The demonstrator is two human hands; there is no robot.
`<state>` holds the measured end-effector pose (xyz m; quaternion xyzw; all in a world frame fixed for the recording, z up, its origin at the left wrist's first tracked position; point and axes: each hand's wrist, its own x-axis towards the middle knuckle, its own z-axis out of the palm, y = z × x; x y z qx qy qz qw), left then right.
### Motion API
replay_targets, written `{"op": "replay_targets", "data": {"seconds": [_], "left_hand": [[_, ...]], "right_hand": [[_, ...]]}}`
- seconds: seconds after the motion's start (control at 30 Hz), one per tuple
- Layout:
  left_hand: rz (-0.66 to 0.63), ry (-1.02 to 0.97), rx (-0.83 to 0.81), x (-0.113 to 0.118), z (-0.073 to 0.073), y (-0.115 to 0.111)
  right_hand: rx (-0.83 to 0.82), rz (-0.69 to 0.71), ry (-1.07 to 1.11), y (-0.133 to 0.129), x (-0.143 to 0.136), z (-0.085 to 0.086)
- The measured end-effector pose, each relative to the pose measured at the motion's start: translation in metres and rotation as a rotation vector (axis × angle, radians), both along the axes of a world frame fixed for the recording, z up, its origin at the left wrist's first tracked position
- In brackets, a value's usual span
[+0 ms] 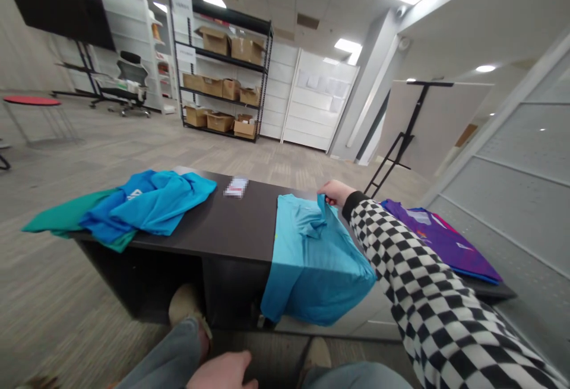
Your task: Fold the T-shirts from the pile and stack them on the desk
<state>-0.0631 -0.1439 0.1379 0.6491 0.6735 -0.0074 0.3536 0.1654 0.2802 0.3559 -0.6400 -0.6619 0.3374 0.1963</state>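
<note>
A light blue shirt (307,258) lies on the dark table, its lower part hanging over the near edge. At its far right corner my right hand (337,192) pinches a raised bit of the fabric. Low in the view, near my knees, my left hand (225,371) is partly cut off by the bottom edge; its visible fingers are apart and it touches no cloth. On the table's left end sits a rumpled pile of blue shirts (162,199) over a green one (73,211). Folded purple shirts (440,240) rest at the right end, beyond my checkered sleeve.
The dark table (240,225) bears a small blurred item (236,187) near its far edge. A grey panel wall (521,199) stands close on the right. Farther back are a shelf rack with cardboard boxes (220,86), a red stool (32,101) and an office chair (131,80).
</note>
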Motion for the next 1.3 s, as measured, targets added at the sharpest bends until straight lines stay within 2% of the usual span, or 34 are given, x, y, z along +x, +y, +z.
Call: {"op": "replay_targets", "data": {"seconds": [0.2, 0.37, 0.43, 0.53, 0.63, 0.7, 0.77, 0.87, 0.93, 1.03, 1.1, 1.17, 1.3], "left_hand": [[-0.083, 0.08, -0.05, 0.007, 0.02, 0.005], [-0.103, 0.057, -0.069, 0.012, 0.021, 0.009], [-0.097, 0.038, -0.065, 0.013, 0.019, 0.009], [-0.078, -0.002, -0.046, 0.012, 0.017, 0.008], [-0.068, -0.019, -0.017, 0.01, 0.016, 0.006], [-0.074, -0.027, 0.001, 0.009, 0.014, 0.005], [-0.078, -0.041, 0.01, 0.009, 0.011, 0.004], [-0.076, -0.05, 0.016, 0.013, 0.006, 0.003], [-0.087, -0.047, 0.014, 0.017, 0.004, 0.003], [-0.112, -0.038, -0.003, 0.023, 0.0, 0.005], [-0.115, -0.027, -0.016, 0.025, -0.005, 0.006], [-0.107, -0.002, -0.029, 0.025, -0.01, 0.006], [-0.108, 0.063, -0.055, 0.022, -0.017, 0.007]], "right_hand": [[-0.042, 0.095, -0.037, -0.007, -0.077, -0.042], [-0.042, 0.2, -0.053, -0.025, -0.098, -0.069], [-0.028, 0.234, -0.043, -0.026, -0.094, -0.071], [0.034, 0.25, -0.03, -0.021, -0.076, -0.061], [0.136, 0.239, -0.028, -0.023, -0.037, -0.045], [0.224, 0.256, 0.009, -0.036, -0.001, -0.04], [0.309, 0.261, 0.094, -0.06, 0.036, -0.045], [0.419, 0.181, 0.153, -0.106, 0.071, -0.07], [0.502, 0.18, 0.045, -0.131, 0.072, -0.091], [0.598, 0.331, -0.239, -0.148, 0.047, -0.11], [0.609, 0.406, -0.424, -0.145, 0.027, -0.11], [0.58, 0.425, -0.548, -0.138, 0.013, -0.103], [0.523, 0.385, -0.571, -0.125, 0.004, -0.09]]}}
